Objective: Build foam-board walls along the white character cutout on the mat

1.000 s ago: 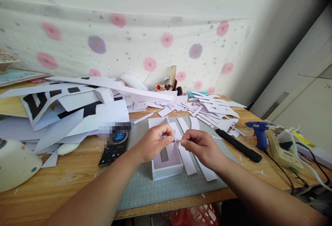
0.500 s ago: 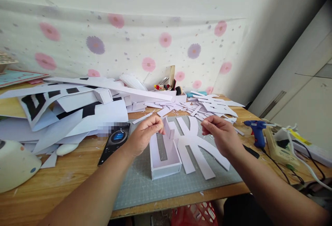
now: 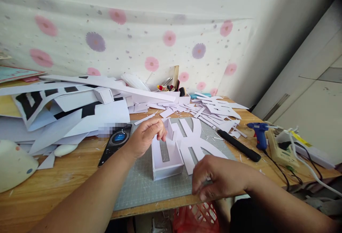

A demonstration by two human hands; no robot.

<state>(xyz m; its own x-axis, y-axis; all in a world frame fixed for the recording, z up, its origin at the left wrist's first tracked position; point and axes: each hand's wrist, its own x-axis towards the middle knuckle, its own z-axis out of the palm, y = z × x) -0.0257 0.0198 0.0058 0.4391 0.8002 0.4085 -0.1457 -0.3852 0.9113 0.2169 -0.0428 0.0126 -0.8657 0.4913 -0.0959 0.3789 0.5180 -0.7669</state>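
Observation:
My left hand [image 3: 150, 135] hovers by the left back part of a white foam-board box [image 3: 167, 173], its fingers curled in; nothing shows in them. The box is an open-topped letter shape with raised walls and a slot in its floor. Flat against its right side lies a branching white cut-out [image 3: 196, 140], part of the same letter. My right hand [image 3: 213, 177] is over the front edge of the grey cutting mat [image 3: 139, 193], palm down, fingers bent and thumb apart, with nothing visible in it.
A black-handled tool [image 3: 239, 145] and a blue glue gun [image 3: 258, 133] lie on the right, near a power strip [image 3: 281, 149]. White scraps [image 3: 211, 108] pile at the back. On the left are a phone [image 3: 116, 140] and stacked sheets [image 3: 107, 115]. Below the edge stands a red basket [image 3: 196, 218].
My right hand has come down and toward me, from above the cut-out's right side to the table's front edge, and its fingers have loosened. My left hand stays near the box.

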